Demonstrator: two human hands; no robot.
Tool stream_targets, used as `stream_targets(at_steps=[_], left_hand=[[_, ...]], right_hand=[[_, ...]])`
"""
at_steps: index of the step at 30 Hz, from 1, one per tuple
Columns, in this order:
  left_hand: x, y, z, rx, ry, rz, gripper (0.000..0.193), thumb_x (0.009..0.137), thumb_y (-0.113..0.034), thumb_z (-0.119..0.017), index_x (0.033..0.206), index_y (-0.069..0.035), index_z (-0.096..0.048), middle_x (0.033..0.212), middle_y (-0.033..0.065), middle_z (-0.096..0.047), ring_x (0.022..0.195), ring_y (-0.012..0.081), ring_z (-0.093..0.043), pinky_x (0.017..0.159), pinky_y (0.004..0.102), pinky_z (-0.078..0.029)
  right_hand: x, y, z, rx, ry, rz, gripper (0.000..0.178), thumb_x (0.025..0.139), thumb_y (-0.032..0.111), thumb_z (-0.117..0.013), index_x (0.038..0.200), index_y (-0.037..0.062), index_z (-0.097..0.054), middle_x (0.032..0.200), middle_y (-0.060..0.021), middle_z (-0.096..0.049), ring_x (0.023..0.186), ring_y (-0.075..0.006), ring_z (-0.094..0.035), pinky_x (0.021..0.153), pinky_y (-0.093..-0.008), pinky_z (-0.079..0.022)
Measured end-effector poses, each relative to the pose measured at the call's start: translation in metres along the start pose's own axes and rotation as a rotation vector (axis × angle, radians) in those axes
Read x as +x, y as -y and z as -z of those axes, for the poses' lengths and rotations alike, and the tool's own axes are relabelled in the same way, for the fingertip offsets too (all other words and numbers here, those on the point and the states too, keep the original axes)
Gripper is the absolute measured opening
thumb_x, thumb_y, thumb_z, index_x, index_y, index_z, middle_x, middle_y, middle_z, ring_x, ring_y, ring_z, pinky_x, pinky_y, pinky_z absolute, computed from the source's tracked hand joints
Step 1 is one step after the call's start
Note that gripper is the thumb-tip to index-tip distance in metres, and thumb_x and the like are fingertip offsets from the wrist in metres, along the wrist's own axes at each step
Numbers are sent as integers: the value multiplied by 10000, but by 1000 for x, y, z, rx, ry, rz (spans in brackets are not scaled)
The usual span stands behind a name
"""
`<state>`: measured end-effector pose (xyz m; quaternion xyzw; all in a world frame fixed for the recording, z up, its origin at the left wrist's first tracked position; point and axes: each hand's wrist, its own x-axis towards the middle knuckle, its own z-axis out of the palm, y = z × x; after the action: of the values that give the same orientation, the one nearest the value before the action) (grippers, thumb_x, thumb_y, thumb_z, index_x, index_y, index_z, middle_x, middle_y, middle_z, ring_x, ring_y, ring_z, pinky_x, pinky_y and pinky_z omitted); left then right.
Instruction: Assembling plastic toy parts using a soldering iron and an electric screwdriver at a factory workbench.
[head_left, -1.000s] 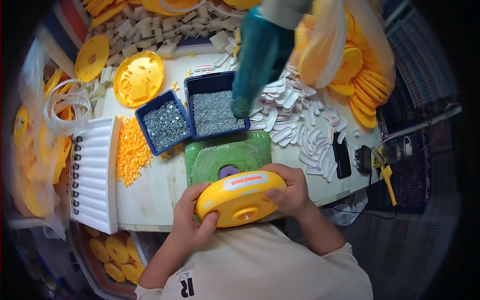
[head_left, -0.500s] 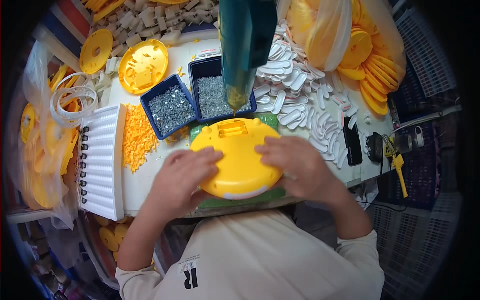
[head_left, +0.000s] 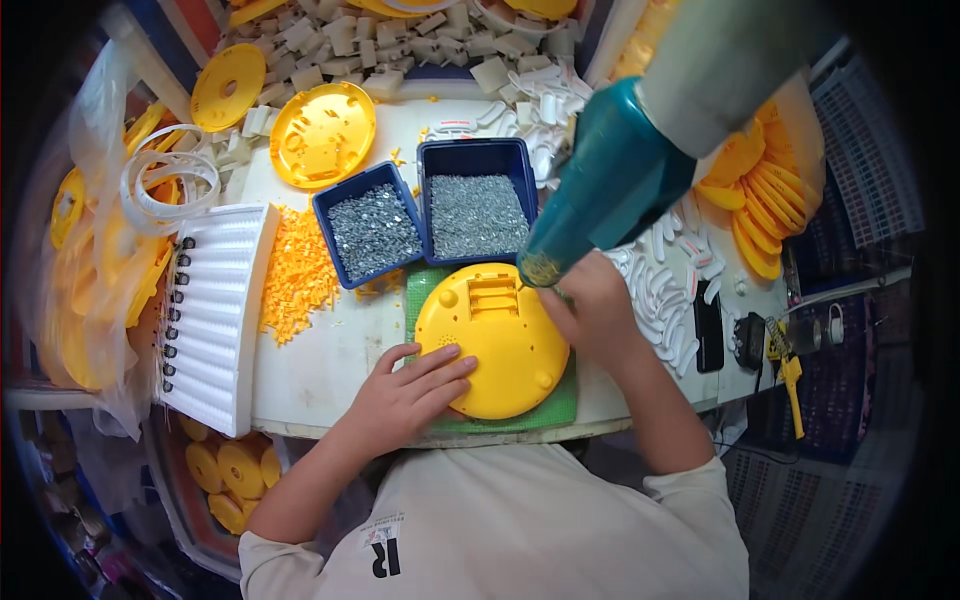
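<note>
A round yellow plastic casing point(head_left: 500, 350) lies on a green mat point(head_left: 560, 405), its rectangular battery compartment on the far side. My left hand point(head_left: 405, 395) rests on the casing's left side, fingers stretched out flat on top and the thumb at its edge. A teal power screwdriver point(head_left: 610, 170) slants in from the upper right, its nose by the casing's upper right rim. My right hand point(head_left: 595, 310) is closed at that nose; its fingertips are partly hidden behind the tool. Whether a screw is on the tip cannot be seen.
Two blue bins point(head_left: 480, 215) of small metal screws stand beyond the casing. Left are small orange pieces point(head_left: 298, 280), a white ridged tray point(head_left: 215, 320) and another yellow disc-shaped shell point(head_left: 322, 135). White curved parts point(head_left: 655, 290) and a black phone point(head_left: 709, 330) lie right.
The casing, tilted up between both hands before, now lies flat on the mat. My right hand has left it for the screwdriver, which has swung from upright to slanted. The view has shifted.
</note>
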<state>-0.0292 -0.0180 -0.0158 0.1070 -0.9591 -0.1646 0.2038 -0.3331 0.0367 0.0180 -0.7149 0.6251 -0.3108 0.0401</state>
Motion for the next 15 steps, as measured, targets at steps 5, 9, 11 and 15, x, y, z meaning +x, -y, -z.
stream_targets(at_steps=[5, 9, 11, 15], left_hand=[[28, 2, 15, -243, -30, 68, 473, 801, -288, -863, 1186, -103, -660, 1293, 65, -708, 1128, 246, -689, 991, 451, -474], [75, 36, 20, -84, -241, 111, 368, 836, -157, -798, 1175, -85, -673, 1112, 87, -721, 1030, 295, -691, 955, 450, -490], [96, 58, 17, -19, -246, 337, 321, 841, -152, -782, 1144, -98, -691, 1162, 80, -707, 1132, 292, -657, 997, 450, -470], [128, 92, 5, 269, -178, 282, 240, 858, -169, -765, 1083, -107, -708, 1251, 76, -680, 1265, 288, -587, 1044, 459, -440]], right_hand=[[65, -36, -40, 12, -55, 112, 150, 838, 134, -790, 973, 73, -765, 986, -88, -689, 966, -296, -640, 840, -412, -518], [90, -40, -52, -172, 59, 268, 132, 828, 144, -796, 914, 61, -741, 944, -83, -666, 930, -297, -622, 843, -412, -513], [93, -37, -54, -158, 65, 289, 112, 826, 123, -791, 889, 54, -729, 940, -84, -669, 930, -300, -620, 841, -402, -509], [85, -40, -47, -111, 61, 196, 83, 845, 76, -766, 924, 66, -746, 937, -81, -692, 942, -300, -643, 824, -410, -515]])
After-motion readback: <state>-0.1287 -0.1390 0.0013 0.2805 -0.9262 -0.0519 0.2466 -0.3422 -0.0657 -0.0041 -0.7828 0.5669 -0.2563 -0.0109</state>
